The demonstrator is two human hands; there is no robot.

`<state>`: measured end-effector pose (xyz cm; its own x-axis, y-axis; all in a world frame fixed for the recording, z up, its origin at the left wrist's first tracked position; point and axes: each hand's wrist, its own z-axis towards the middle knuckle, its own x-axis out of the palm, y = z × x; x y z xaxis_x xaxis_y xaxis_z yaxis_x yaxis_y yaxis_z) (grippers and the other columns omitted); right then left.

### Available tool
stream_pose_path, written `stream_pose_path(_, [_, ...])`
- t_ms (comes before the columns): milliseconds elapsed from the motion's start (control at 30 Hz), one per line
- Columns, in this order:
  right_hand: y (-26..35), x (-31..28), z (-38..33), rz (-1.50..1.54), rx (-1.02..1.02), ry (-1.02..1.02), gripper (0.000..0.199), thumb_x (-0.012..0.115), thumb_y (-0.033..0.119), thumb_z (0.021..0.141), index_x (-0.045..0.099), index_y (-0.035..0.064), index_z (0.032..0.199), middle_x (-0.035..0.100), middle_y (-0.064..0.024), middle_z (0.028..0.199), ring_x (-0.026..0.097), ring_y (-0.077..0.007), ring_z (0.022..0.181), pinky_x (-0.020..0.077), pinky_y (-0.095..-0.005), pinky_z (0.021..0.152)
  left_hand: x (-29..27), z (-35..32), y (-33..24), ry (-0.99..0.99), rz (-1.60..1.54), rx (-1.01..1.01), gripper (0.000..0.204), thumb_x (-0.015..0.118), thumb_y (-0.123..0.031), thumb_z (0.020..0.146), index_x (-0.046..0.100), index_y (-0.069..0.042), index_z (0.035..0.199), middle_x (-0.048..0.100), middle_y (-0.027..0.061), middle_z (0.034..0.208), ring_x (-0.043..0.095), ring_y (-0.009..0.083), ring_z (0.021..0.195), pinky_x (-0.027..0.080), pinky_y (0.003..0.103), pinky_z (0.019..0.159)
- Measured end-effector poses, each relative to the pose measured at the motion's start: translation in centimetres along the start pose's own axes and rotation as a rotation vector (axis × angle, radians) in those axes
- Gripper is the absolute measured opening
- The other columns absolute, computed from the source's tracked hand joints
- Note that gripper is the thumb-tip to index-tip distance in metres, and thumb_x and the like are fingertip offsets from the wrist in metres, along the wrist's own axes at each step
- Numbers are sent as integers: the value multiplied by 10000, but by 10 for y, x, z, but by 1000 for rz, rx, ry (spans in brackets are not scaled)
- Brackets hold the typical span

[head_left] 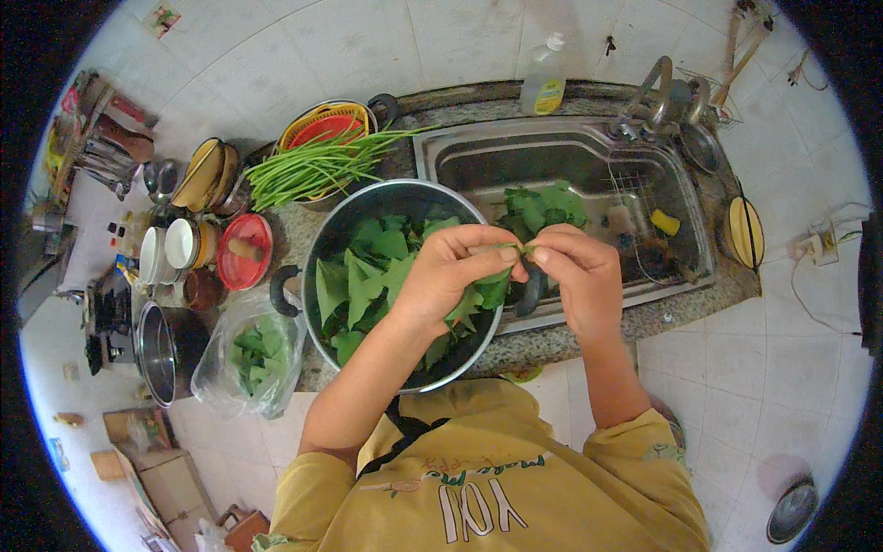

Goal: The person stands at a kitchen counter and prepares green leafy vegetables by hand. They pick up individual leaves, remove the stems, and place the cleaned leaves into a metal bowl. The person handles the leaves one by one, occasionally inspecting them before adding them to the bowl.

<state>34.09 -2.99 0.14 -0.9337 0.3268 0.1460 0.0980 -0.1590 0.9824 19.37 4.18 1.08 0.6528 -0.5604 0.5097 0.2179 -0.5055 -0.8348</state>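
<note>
Granite kitchen counter: over a large steel pot point(322, 241) of green leaves, left hand point(448, 276) and right hand point(583, 281) pinch one leafy green sprig point(497, 285), sink point(441, 147) at twelve o'clock; plucking seems underway, a clean snap likely next.

Leaves point(368, 276) in the steel-grey pot point(317, 241): green. Long stalks point(317, 166): green. Lid point(245, 250): red. Nested baskets point(326, 124): yellow and red. Sink point(515, 147): silver. Countertop point(552, 345): speckled grey. Shirt point(515, 478): mustard yellow with white lettering. Wall tiles point(368, 46): white.

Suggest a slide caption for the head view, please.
Both hands, left hand and right hand, pinch leafy greens above a steel pot.
</note>
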Motion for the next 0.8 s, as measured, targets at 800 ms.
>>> stream_pose_path(800, [-55, -25, 37, -424, -80, -498, 333, 509, 121, 821, 501, 11, 1135, 522, -123, 1118, 488, -203, 1020, 357, -300, 895, -109, -88, 1, -701, 1175, 573, 393, 627, -118, 716, 525, -61, 1091, 494, 143, 1126, 455, 326, 1054, 362, 368, 907])
